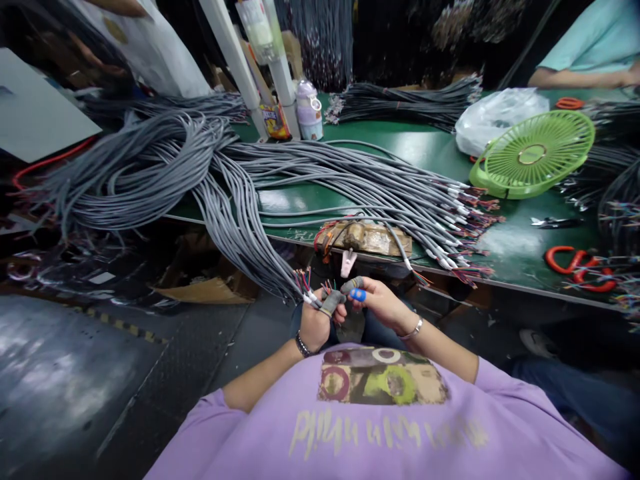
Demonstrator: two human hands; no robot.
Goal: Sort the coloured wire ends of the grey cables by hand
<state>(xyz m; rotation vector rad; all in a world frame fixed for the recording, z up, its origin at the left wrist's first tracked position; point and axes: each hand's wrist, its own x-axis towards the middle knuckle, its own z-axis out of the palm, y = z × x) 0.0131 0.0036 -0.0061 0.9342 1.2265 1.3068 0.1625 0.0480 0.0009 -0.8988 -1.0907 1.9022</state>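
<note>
My left hand [320, 320] is closed around the ends of a bundle of grey cables [260, 247], with thin coloured wires [303, 280] fanning out above the fingers. Close beside it, my right hand [377, 303] has its thumb and forefinger pinched near the wire tips; what lies between them is too small to make out. Grey covers wrap some fingertips, and a blue band circles one right finger. Just beyond the hands, a pink clip [349, 263] hangs at the table edge below a brown block [373, 238] with tape and wires on it.
Many grey cables [340, 167] with stripped ends lie across the green table [420, 143]. A green fan [533, 155], a plastic bag [500, 113], red-handled scissors [580, 268] and a bottle [309, 110] stand around them. Co-workers sit or stand across the table.
</note>
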